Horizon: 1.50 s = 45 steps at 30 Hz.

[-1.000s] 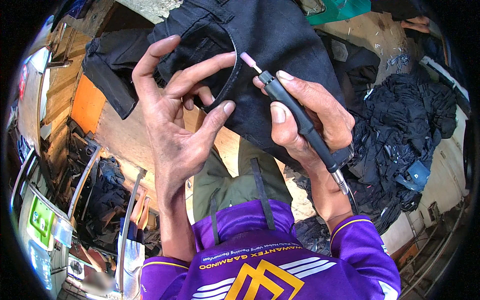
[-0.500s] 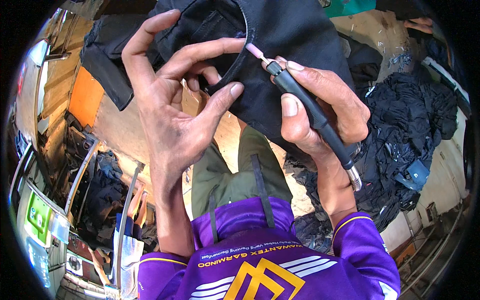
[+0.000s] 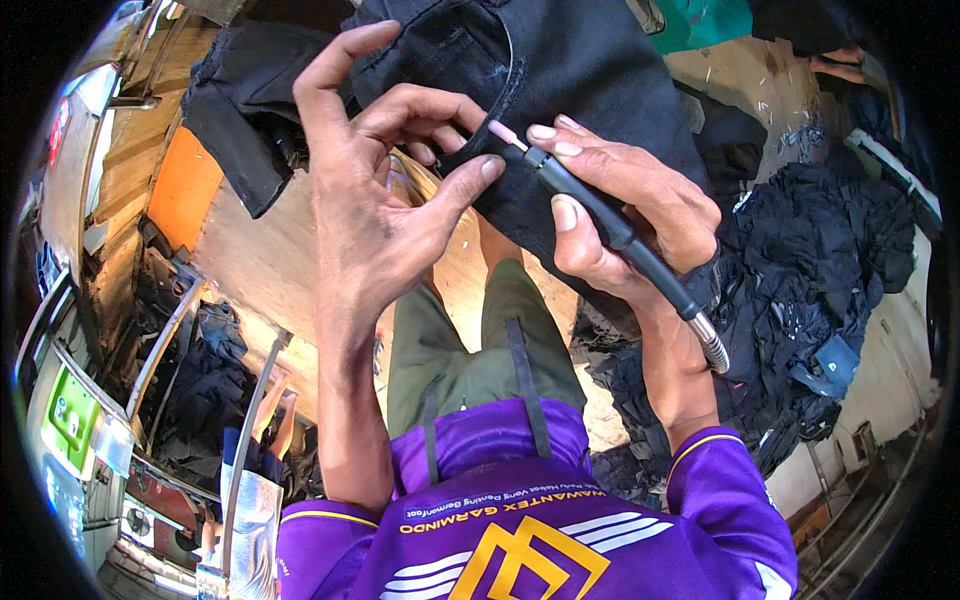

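Note:
A black denim-like garment (image 3: 610,100) hangs in front of me, its curved open edge facing left. My left hand (image 3: 370,210) grips that edge between thumb and bent fingers. Its forefinger reaches inside the opening, and another finger is raised away from the cloth. In a pen-like grip my right hand (image 3: 655,210) holds a black rotary tool (image 3: 585,200), with a flexible metal shaft leaving its lower end. The tool's pink abrasive tip (image 3: 502,132) is at the edge, close to my left forefinger. A greyish, worn-looking strip (image 3: 514,85) shows along the edge above the tip.
A large heap of black cloth (image 3: 810,270) lies at the right. More dark garments (image 3: 255,100) are at the upper left, near an orange panel (image 3: 184,190). Metal rails (image 3: 255,430) stand at the lower left. Another person's bare limbs (image 3: 270,410) show behind them.
My left hand has shifted right and its grip has closed up somewhat. The tool tip has moved lower along the garment's edge. More of the greyish strip shows above it.

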### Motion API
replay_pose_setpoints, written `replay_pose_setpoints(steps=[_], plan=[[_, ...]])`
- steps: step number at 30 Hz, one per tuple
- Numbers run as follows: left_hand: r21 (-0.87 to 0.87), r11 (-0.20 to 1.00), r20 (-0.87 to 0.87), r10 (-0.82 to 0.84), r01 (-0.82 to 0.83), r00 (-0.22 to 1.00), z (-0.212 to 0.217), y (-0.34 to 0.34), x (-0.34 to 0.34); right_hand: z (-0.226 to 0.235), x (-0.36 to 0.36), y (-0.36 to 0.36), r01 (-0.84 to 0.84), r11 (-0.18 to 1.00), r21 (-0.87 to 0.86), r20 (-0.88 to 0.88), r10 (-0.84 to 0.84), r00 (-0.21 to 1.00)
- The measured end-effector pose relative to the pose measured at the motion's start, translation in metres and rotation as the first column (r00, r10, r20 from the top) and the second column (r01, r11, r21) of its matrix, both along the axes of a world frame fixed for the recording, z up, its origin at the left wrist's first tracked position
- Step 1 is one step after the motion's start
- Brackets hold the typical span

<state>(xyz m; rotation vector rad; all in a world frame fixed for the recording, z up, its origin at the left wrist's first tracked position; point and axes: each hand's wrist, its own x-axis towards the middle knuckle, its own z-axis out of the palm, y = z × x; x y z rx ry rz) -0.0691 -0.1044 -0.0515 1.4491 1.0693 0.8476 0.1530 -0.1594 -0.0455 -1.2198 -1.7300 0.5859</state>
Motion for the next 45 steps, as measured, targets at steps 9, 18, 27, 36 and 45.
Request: replay_pose_setpoints(steps=[9, 18, 27, 36, 45], plan=[[-0.043, 0.999, -0.087, -0.014, 0.011, 0.996, 0.015, 0.004, 0.003, 0.003, -0.007, 0.006, 0.027, 0.999, 0.046, -0.047, -0.025, 0.999], [0.029, 0.995, -0.055, -0.090, 0.092, 0.994, 0.024, 0.002, -0.007, 0.014, 0.000, -0.018, 0.155, 0.985, -0.073, -0.308, -0.170, 0.936], [0.181, 0.971, -0.812, 0.057, 0.157, 0.581, 0.077, 0.055, 0.048, 0.045, 0.021, -0.119, 0.579, 0.807, -0.121, 0.109, -0.569, 0.815], [-0.002, 0.967, -0.634, -0.199, 0.255, 0.748, 0.079, 0.040, 0.041, 0.041, 0.008, -0.131, 0.555, 0.818, -0.152, 0.159, -0.534, 0.830], [0.021, 0.890, -0.630, -0.342, 0.456, 0.697, 0.086, 0.169, 0.014, 0.031, -0.031, -0.060, 0.477, 0.878, -0.037, -0.055, -0.478, 0.877]])
